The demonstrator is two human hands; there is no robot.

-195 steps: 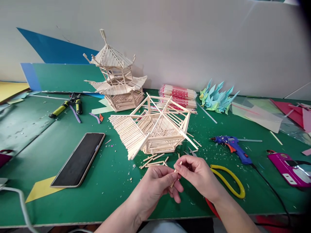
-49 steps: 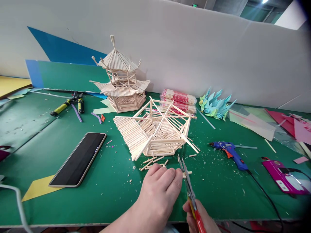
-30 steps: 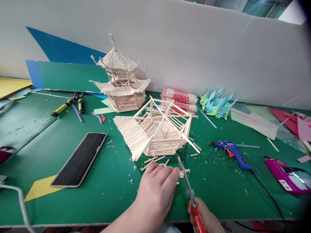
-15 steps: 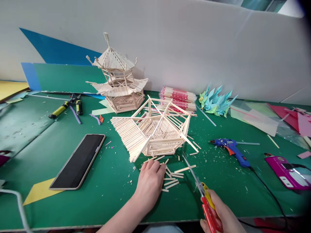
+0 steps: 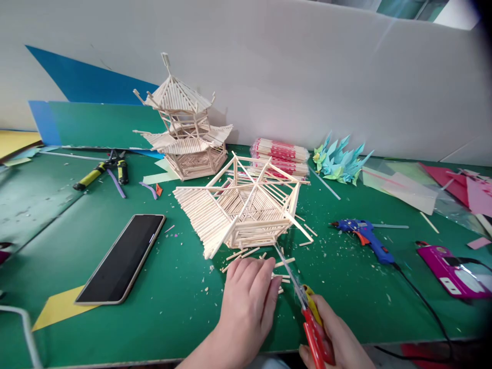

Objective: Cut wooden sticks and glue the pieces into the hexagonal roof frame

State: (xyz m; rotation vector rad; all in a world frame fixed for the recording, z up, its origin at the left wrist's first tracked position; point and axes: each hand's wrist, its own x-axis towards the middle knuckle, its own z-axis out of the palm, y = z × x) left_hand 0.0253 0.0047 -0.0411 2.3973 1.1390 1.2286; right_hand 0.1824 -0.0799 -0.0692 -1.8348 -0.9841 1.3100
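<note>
My left hand (image 5: 248,297) is palm down over a scatter of short wooden stick pieces (image 5: 249,251) at the front of the table. Its fingers are curled together, and what lies under the fingertips is hidden. In my right hand (image 5: 336,328) is a hand tool with red and yellow handles (image 5: 315,338). Its long, narrow, greyish front (image 5: 291,273) points up and left; I cannot tell its exact kind. That tip reaches the front edge of a wooden-stick roof frame (image 5: 246,215), which has its left panel filled with sticks and other sides open.
Behind stands a stick pagoda (image 5: 184,123), beside wrapped stick bundles (image 5: 280,150) and blue paper folds (image 5: 342,161). A blue glue gun (image 5: 365,237) and a magenta device (image 5: 451,271) lie right, with cables. Left are a phone (image 5: 123,259) and yellow-black pliers (image 5: 94,174).
My left hand has shifted right and nearer, over more of the stick pieces. My right hand has moved the tool left, bringing its tip to the roof frame's front edge.
</note>
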